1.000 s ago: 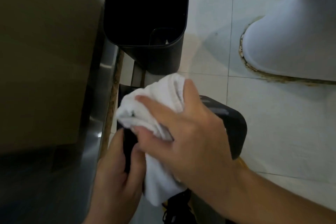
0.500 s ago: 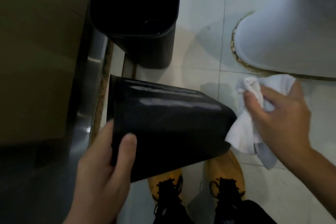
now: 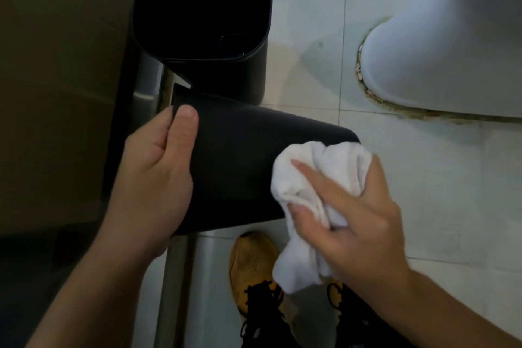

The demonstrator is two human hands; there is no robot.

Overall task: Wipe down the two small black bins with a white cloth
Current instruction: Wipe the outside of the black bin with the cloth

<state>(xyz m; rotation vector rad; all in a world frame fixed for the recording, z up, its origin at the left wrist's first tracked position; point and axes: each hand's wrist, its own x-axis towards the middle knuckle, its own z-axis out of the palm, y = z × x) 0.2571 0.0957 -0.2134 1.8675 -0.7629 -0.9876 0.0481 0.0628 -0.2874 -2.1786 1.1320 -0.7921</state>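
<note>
**Cloth on the tipped bin**

Hands work on the tipped black bin [image 3: 234,167], the landmark here, which lies on its side above the floor, its open end turned left and its closed end right. Left of it stand a dull brown panel [image 3: 56,79] and a strip of metal trim [image 3: 147,85]. The left hand [image 3: 158,175] grips the bin's open end, thumb curled over the rim onto the top face, the other fingers hidden behind the wall. Just beyond the tipped bin, touching or nearly touching its far edge, the second black bin [image 3: 203,8] stands upright with its dark inside showing. Below the tipped bin are yellow shoes [image 3: 251,265] with black laces. At its right end the white cloth [image 3: 316,183] is bunched against the bin's closed end, and the right hand [image 3: 356,223] clutches it, fingers curled round the folds, one tail hanging down. Farther right, on the pale floor tiles [image 3: 310,37], sits a white toilet base [image 3: 440,65] with stained sealant along its foot.
</note>
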